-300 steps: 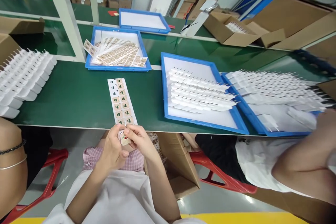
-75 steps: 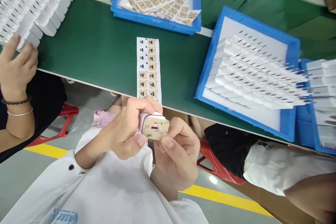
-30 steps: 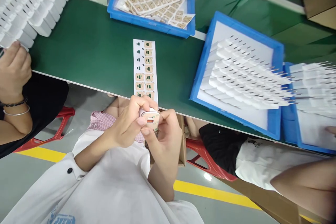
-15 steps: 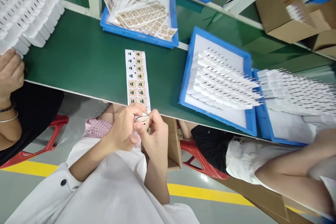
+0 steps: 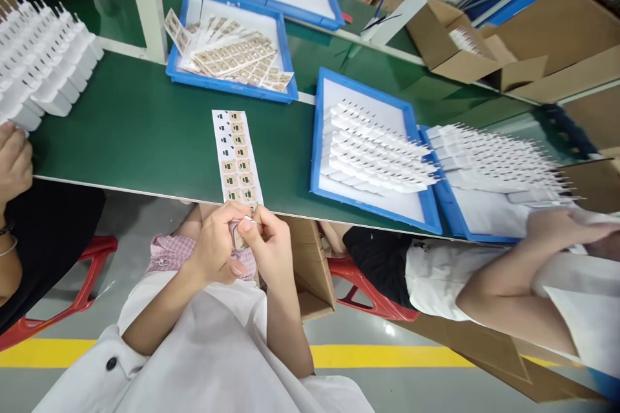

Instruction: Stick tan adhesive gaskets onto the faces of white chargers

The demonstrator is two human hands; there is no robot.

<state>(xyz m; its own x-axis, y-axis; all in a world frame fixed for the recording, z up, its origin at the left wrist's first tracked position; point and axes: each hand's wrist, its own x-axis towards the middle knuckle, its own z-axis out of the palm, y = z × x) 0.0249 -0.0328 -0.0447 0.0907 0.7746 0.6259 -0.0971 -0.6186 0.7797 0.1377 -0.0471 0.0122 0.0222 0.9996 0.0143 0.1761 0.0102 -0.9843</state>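
Note:
Between my hands, just off the table's front edge, is a small white plug-like piece (image 5: 238, 239) with a beige face. My left hand (image 5: 216, 242) is closed around its left side. My right hand (image 5: 272, 246) presses its thumb and fingers on the right and upper side, and these fingers hide much of the piece. Directly beyond lies a sheet of beige stickers (image 5: 237, 158) on the green table (image 5: 140, 122). Several places in its upper left column show white backing, and its near end reaches my fingertips.
A blue tray (image 5: 232, 89) holds more sticker sheets. Rows of white pronged pieces (image 5: 378, 155) fill a blue tray at right, with another such tray beyond. Similar pieces (image 5: 48, 64) stand at far left near a co-worker's hand (image 5: 14, 158). Another person's arm (image 5: 513, 277) is at right.
The view has shifted, so the table things sit further left. My right thumb now covers more of the piece's face. The right-hand co-worker's hand has come into view by the far tray.

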